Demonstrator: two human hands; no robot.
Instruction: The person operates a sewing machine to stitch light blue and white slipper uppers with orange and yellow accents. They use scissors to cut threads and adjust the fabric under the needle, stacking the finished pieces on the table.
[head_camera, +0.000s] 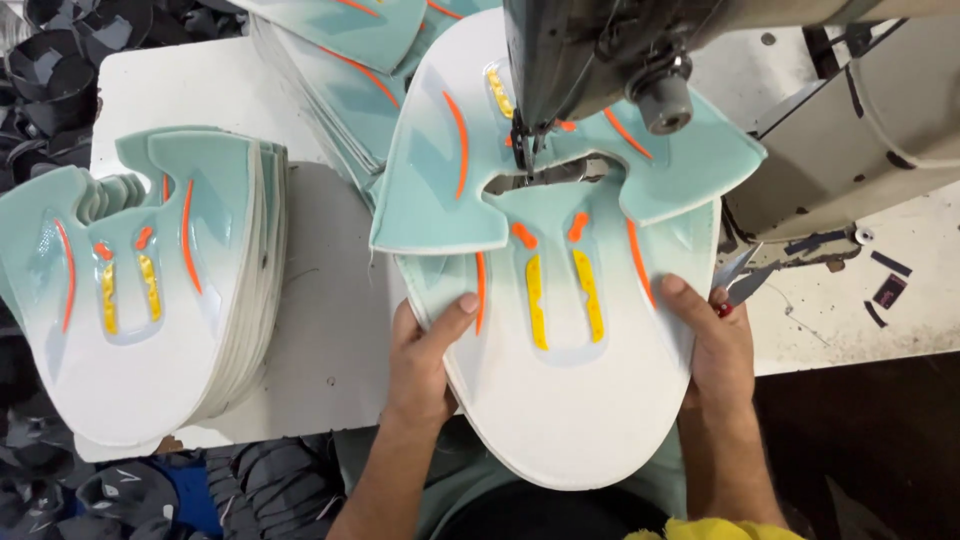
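White and a bit dirty, the bench (330, 330) fills the middle of the head view, with dark shoe parts (70, 60) heaped off its left edge. A grey sewing machine (600, 50) hangs over the top, and its needle (520, 140) points down at a mint and white shoe piece (570, 380). This big flat piece has orange lines and two yellow strips. It lies under the needle and sticks out past the near edge of the bench. A second mint piece (440, 190) lies on top of it, under the machine.

The left hand (425, 350) holds the left edge of the shoe piece, with the thumb pressed on top and the fingers tucked below. The right hand (715, 340) is closed on the right edge the same way. Small metal snips (742, 278) poke out just beside the right hand.

A tall stack of the same pieces (150, 290) sits on the left of the bench, well apart from the hands. More mint pieces (350, 70) lie fanned out behind.
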